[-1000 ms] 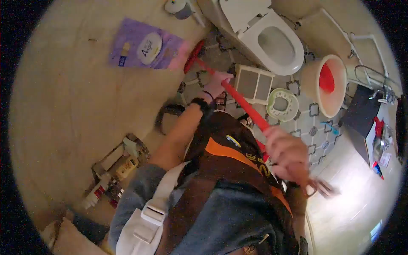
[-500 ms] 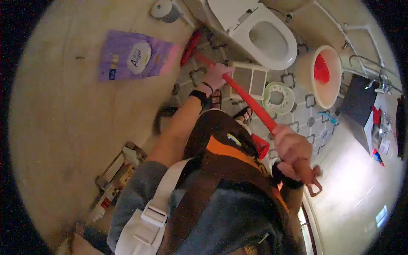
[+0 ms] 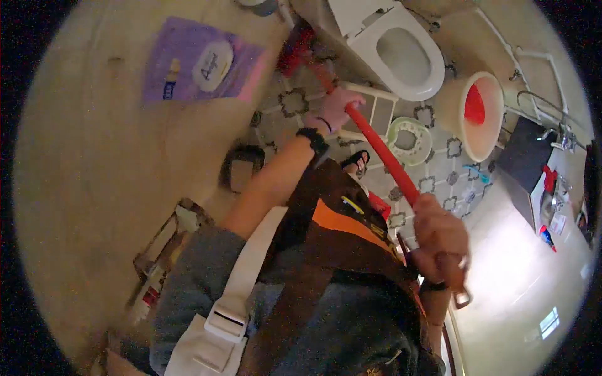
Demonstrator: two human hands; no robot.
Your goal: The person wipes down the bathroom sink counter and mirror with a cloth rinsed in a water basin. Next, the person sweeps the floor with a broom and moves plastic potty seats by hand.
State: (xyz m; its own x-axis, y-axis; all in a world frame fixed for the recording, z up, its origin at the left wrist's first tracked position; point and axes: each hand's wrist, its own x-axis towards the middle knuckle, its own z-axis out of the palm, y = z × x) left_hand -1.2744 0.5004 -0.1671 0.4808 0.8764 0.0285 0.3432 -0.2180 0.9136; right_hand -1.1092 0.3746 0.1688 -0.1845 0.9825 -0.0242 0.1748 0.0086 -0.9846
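A red broom [image 3: 385, 150] slants across the floor, its handle running from the upper left to the lower right. My left hand [image 3: 342, 108], with a dark band at the wrist, is wrapped round the lower part of the handle. Higher up, close to its hooked end, my right hand [image 3: 441, 238] grips the handle; it is slightly blurred. The dark red bristles [image 3: 296, 50] rest low by the wall beside the toilet [image 3: 411, 59], smeared by motion. Under my left hand stands a white rack [image 3: 375, 103]. A red object [image 3: 379, 205] shows partly behind my apron [image 3: 338, 250].
A pale green ring-shaped stool [image 3: 427, 143] stands on the patterned tiles, near a cream bucket [image 3: 495, 135] with something red inside. Along the right are a sink counter [image 3: 527, 182] and a tap [image 3: 564, 135]. A purple bag [image 3: 166, 69] hangs on the left wall, above a wall rack [image 3: 150, 257].
Both hands stay on the broom while the bristles shift a little up and right in view. The wall bag sits higher in the picture, and one of my feet is now hidden.
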